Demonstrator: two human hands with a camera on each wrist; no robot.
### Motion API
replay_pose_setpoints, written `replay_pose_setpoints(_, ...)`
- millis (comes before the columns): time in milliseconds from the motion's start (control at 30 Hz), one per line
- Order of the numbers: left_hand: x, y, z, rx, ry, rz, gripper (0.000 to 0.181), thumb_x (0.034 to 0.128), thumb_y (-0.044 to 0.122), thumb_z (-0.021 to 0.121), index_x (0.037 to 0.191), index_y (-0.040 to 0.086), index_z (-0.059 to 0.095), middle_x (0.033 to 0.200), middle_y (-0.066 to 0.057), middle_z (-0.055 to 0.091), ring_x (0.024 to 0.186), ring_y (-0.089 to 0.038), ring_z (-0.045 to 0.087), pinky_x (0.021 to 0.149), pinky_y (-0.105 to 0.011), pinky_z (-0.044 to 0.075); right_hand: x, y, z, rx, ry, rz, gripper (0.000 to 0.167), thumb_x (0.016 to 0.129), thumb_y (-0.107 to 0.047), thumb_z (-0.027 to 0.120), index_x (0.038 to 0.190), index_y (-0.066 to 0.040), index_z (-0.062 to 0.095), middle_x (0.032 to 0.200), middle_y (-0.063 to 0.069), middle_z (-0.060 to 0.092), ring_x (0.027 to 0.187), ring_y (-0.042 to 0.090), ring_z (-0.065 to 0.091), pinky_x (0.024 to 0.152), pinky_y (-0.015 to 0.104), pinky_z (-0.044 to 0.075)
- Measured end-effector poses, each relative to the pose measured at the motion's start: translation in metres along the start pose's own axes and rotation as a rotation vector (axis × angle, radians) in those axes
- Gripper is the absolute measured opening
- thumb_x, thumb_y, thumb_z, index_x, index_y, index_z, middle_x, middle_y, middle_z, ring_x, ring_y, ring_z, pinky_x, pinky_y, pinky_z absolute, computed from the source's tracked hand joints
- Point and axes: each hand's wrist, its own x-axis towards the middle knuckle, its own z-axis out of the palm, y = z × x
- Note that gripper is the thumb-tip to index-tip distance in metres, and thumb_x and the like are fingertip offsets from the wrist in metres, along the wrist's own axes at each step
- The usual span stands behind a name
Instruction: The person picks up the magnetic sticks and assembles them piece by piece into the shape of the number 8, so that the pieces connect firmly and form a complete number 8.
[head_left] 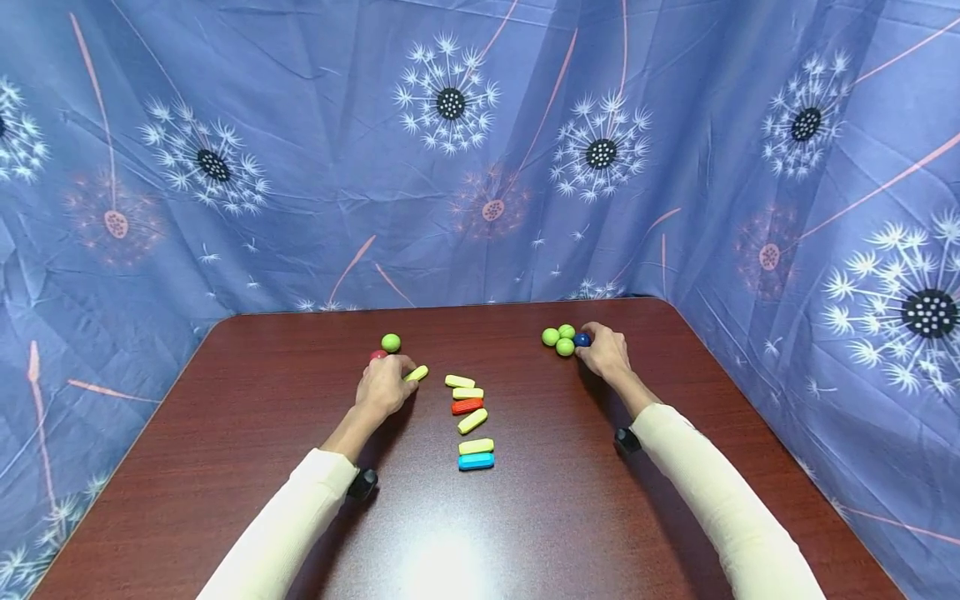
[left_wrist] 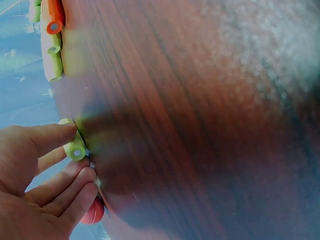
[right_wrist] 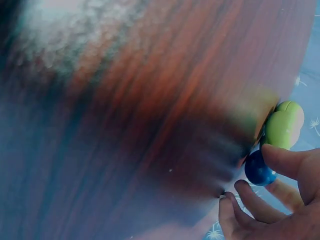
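Two items are apparently being positioned: left hand (head_left: 384,385) pinching stubby yellow stick (head_left: 417,373), right hand (head_left: 603,351) gripping glossy dark-blue ball (right_wrist: 259,169), next probably needing gentle release.

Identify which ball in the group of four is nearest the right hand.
The dark blue ball, at the group's right end in the head view, pinched by the right hand. The other three are green balls to its left.

Brown table (head_left: 570,467) | 4 green balls (head_left: 391,342) | red ball (head_left: 377,355) | blue ball (head_left: 582,340) | mid-table: 4 yellow sticks (head_left: 476,447), red stick (head_left: 467,407), blue stick (head_left: 476,462)
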Motion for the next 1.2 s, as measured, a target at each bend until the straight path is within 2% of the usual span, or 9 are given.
replay_pose_setpoints(267, 0.0, 0.001, -0.001, 0.004, 0.0, 0.01, 0.02, 0.0821, 0.012, 0.082, 0.102, 0.011, 0.078, 0.08, -0.006, 0.071, 0.083, -0.032, 0.069, 0.074, -0.053, 0.055, 0.0, 0.002, -0.002, -0.017, 0.013, -0.015, 0.04, 0.091, -0.017, 0.071, 0.128, -0.004, 0.065, 0.126, 0.025, 0.067, 0.118, 0.051, 0.057, 0.103, 0.058, 0.046)
replay_pose_setpoints(533, 0.0, 0.0, 0.0, 0.006, -0.005, -0.004, 0.017, 0.0832, 0.014, 0.081, 0.1, 0.014, 0.079, 0.08, -0.004, 0.073, 0.079, -0.032, 0.069, 0.071, -0.052, 0.056, 0.0, 0.004, -0.001, -0.02, 0.006, -0.015, 0.04, 0.091, -0.018, 0.072, 0.128, -0.004, 0.065, 0.126, 0.026, 0.067, 0.118, 0.051, 0.057, 0.102, 0.058, 0.046)
replay_pose_setpoints(733, 0.0, 0.0, -0.003, -0.006, 0.009, 0.01, 0.016, 0.0841, 0.011, 0.079, 0.1, 0.012, 0.079, 0.085, -0.008, 0.075, 0.081, -0.034, 0.07, 0.071, -0.053, 0.056, 0.0, 0.004, -0.011, -0.007, -0.004, -0.035, 0.039, 0.091, -0.02, 0.073, 0.126, -0.004, 0.066, 0.125, 0.025, 0.067, 0.119, 0.05, 0.057, 0.1, 0.057, 0.048)
replay_pose_setpoints(900, 0.0, 0.0, -0.004, -0.021, 0.01, 0.016, 0.017, 0.0841, 0.009, 0.075, 0.1, 0.012, 0.079, 0.086, -0.01, 0.075, 0.077, -0.034, 0.067, 0.069, -0.053, 0.056, -0.003, 0.003, -0.021, 0.002, 0.027, -0.066, 0.037, 0.091, -0.021, 0.073, 0.124, -0.004, 0.067, 0.12, 0.024, 0.07, 0.114, 0.047, 0.061, 0.096, 0.055, 0.052)
replay_pose_setpoints(1033, 0.002, 0.002, -0.005, -0.038, 0.027, 0.03, 0.017, 0.0841, 0.009, 0.076, 0.101, 0.012, 0.08, 0.087, -0.009, 0.076, 0.078, -0.031, 0.067, 0.072, -0.052, 0.056, -0.009, -0.005, -0.027, 0.029, 0.047, -0.1, 0.039, 0.092, -0.021, 0.073, 0.126, -0.004, 0.067, 0.115, 0.024, 0.071, 0.108, 0.044, 0.065, 0.09, 0.053, 0.054)
replay_pose_setpoints(1200, 0.003, 0.008, -0.009, -0.054, 0.052, 0.056, 0.019, 0.0843, 0.01, 0.077, 0.103, 0.011, 0.08, 0.088, -0.008, 0.077, 0.082, -0.031, 0.069, 0.074, -0.051, 0.056, -0.02, -0.027, -0.026, 0.056, 0.06, -0.169, 0.039, 0.091, -0.021, 0.075, 0.126, -0.005, 0.068, 0.112, 0.021, 0.073, 0.101, 0.04, 0.069, 0.084, 0.05, 0.056)
